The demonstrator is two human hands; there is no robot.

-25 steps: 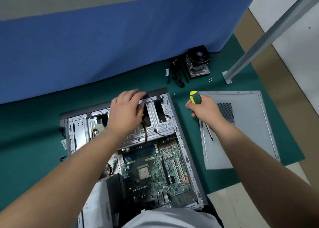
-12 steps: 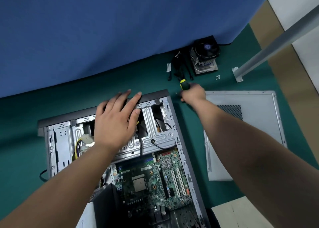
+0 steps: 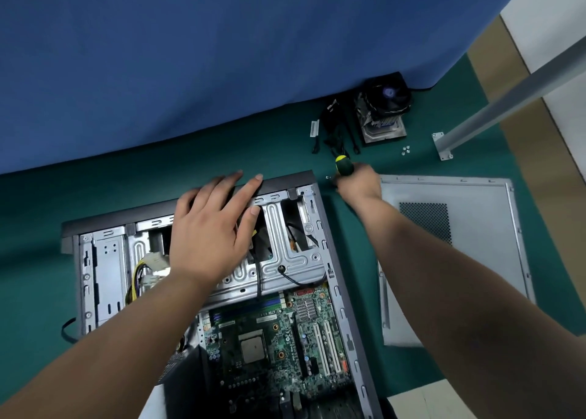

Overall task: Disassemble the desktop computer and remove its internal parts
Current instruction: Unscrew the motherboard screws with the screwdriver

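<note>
The open desktop case [image 3: 341, 279] lies on its side on a green mat. Its green motherboard [image 3: 272, 342] shows in the lower half, and a metal drive cage [image 3: 285, 260] spans the upper half. My left hand [image 3: 211, 231] rests flat on the drive cage, fingers straight and reaching the case's front edge. My right hand [image 3: 360, 182] sits just right of the case's top corner on the mat and grips a screwdriver [image 3: 344, 164] with a green and yellow handle; its shaft is hidden by the hand.
The removed grey side panel [image 3: 450, 253] lies right of the case. A CPU cooler [image 3: 383, 111], black cables [image 3: 333, 130] and a few loose screws [image 3: 405, 149] sit at the back by a blue partition. A metal table leg [image 3: 507, 101] stands far right.
My right hand carried the screwdriver up and left, from over the side panel to the mat beside the case's top corner. My left hand's fingers straightened flat on the drive cage.
</note>
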